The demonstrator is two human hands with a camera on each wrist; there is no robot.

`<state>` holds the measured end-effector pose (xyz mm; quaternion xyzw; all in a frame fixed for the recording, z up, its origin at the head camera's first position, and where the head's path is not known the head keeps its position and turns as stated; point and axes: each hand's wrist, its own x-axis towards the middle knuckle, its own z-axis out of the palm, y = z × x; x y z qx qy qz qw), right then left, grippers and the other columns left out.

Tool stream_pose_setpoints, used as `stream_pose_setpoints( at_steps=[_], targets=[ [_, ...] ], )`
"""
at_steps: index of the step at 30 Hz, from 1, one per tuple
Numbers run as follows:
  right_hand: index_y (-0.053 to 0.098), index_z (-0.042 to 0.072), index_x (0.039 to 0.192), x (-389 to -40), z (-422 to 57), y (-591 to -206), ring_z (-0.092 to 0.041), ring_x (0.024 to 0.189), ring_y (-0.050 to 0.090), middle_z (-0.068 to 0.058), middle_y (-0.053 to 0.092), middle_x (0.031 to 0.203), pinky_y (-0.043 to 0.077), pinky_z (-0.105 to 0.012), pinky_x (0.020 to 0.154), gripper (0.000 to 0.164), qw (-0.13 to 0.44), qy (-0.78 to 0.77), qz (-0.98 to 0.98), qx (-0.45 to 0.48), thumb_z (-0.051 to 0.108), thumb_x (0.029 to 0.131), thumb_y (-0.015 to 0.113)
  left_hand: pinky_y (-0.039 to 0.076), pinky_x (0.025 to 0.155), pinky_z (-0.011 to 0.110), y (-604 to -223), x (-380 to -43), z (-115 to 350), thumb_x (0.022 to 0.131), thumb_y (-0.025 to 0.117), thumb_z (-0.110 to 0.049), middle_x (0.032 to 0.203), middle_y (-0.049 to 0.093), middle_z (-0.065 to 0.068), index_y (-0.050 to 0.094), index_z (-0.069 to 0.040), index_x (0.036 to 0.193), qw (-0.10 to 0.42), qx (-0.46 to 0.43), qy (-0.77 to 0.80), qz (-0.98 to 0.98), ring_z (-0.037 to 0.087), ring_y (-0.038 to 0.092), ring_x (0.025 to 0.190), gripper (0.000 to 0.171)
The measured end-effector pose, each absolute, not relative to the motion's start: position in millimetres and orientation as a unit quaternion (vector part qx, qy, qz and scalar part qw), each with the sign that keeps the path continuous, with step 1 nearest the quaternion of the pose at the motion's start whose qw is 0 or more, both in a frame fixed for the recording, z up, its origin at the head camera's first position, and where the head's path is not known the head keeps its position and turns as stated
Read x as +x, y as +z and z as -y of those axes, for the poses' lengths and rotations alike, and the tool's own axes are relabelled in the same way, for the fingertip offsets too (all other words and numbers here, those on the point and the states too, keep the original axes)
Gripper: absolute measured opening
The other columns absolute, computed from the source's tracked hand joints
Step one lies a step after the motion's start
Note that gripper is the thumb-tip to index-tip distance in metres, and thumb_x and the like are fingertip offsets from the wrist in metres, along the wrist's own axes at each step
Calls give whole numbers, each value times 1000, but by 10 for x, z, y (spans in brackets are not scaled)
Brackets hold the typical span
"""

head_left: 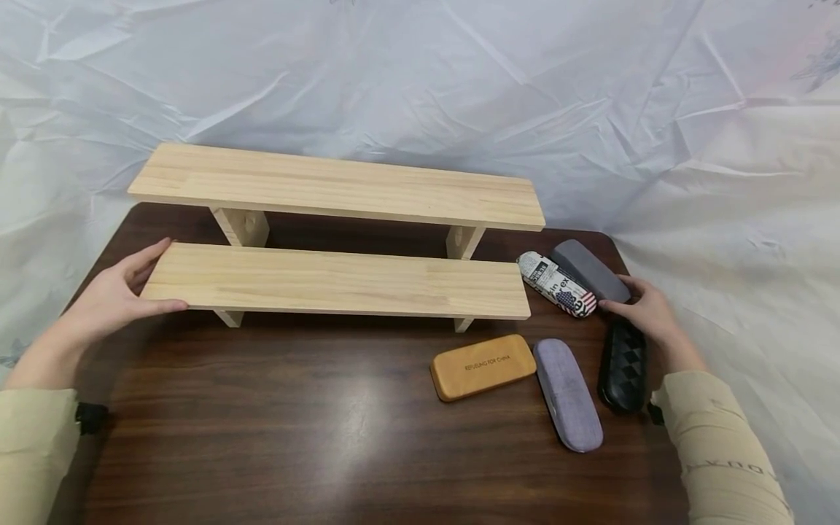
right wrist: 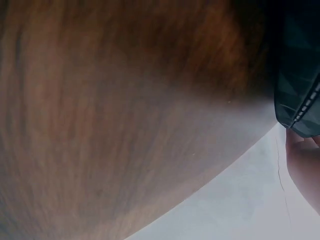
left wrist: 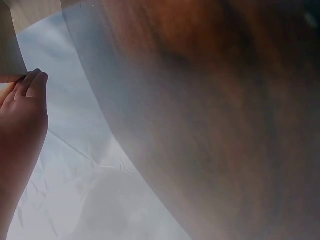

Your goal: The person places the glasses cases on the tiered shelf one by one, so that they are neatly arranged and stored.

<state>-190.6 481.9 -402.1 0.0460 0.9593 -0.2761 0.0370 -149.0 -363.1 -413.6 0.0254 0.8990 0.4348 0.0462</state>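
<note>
A two-tier pale wooden shelf (head_left: 341, 281) stands toward the back of the table in the head view. My left hand (head_left: 121, 288) grips the left end of its lower board, thumb along the front edge and fingers at the back. At the right, my right hand (head_left: 646, 310) holds the near end of a grey glasses case (head_left: 584, 264) between thumb and fingers. Against that case lies a newsprint-patterned glasses case (head_left: 554, 283) with a flag print. Just below the right hand is a black diamond-patterned glasses case (head_left: 623, 368), also seen in the right wrist view.
A tan glasses case (head_left: 484, 367) with lettering lies in front of the shelf's right end. Beside it is a lavender fabric glasses case (head_left: 568, 397). The dark wooden table (head_left: 275, 423) has rounded back corners, with a wrinkled white sheet (head_left: 394, 80) behind it and at the sides.
</note>
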Motion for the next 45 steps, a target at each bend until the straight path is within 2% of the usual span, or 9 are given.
stream_pose_setpoints(
  at_steps=[8, 12, 15, 17, 21, 24, 26, 33, 45],
  targets=[
    [36, -6, 162, -1854, -4804, -3931, -47, 124, 52, -40, 45, 153, 39, -6, 69, 82, 19, -300, -952, 64, 36, 101, 73, 34, 84, -4, -4114, -1507, 3622, 90, 87, -13, 173, 18, 27, 12, -22, 172, 49, 21, 433, -900, -33, 37, 108, 111],
    [39, -5, 160, -1816, -4777, -3865, -12, 107, 59, -38, 48, 150, 42, -3, 69, 79, 10, -312, -948, 58, 32, 101, 74, 33, 84, -4, -4104, -1509, 3620, 91, 86, -12, 173, 16, 29, 11, -20, 172, 52, 24, 436, -898, -32, 38, 108, 111],
    [42, -5, 159, -1782, -4739, -3793, 15, 95, 46, -37, 49, 150, 44, -1, 71, 76, -7, -320, -946, 56, 30, 100, 76, 33, 83, -4, -4100, -1508, 3615, 92, 86, -15, 174, 14, 28, 10, -21, 172, 58, 21, 431, -900, -32, 36, 110, 111],
    [44, -4, 159, -1757, -4716, -3734, 21, 93, 42, -36, 49, 151, 44, 0, 71, 75, -23, -324, -944, 56, 29, 99, 77, 33, 83, -4, -4098, -1510, 3613, 92, 86, -16, 173, 14, 29, 9, -22, 172, 62, 17, 428, -901, -32, 36, 110, 112],
    [46, 0, 159, -1723, -4672, -3599, 12, 102, 50, -36, 49, 155, 42, 1, 73, 74, -55, -318, -945, 53, 28, 98, 78, 34, 81, -4, -4099, -1516, 3612, 91, 87, -18, 172, 15, 32, 8, -20, 173, 66, 11, 420, -905, -31, 36, 107, 114],
    [46, 1, 159, -1714, -4634, -3498, -13, 117, 63, -37, 47, 156, 42, 2, 74, 73, -73, -318, -944, 48, 26, 98, 77, 33, 80, -4, -4107, -1525, 3614, 90, 88, -20, 172, 16, 33, 8, -20, 172, 63, 10, 413, -909, -30, 35, 107, 115],
    [46, 4, 160, -1709, -4600, -3434, -18, 123, 62, -35, 47, 157, 42, 2, 75, 72, -81, -322, -942, 49, 27, 99, 77, 33, 79, -5, -4112, -1530, 3617, 90, 89, -21, 171, 16, 33, 7, -20, 172, 61, 8, 410, -910, -30, 35, 108, 116],
    [51, 15, 159, -1684, -4466, -3229, 18, 108, 51, -27, 50, 159, 43, 3, 78, 69, -115, -326, -937, 49, 29, 98, 79, 32, 79, -5, -4117, -1536, 3606, 90, 89, -21, 170, 17, 35, 6, -21, 172, 56, 11, 408, -911, -30, 35, 107, 117],
    [56, 17, 155, -1793, -4119, -2916, 15, 110, 56, 13, 56, 140, 46, 0, 85, 66, -146, -383, -912, 8, 15, 94, 82, 33, 77, -4, -4125, -1555, 3604, 91, 88, -22, 171, 15, 35, 5, -23, 172, 55, 10, 408, -911, -30, 34, 103, 116]
  ],
)
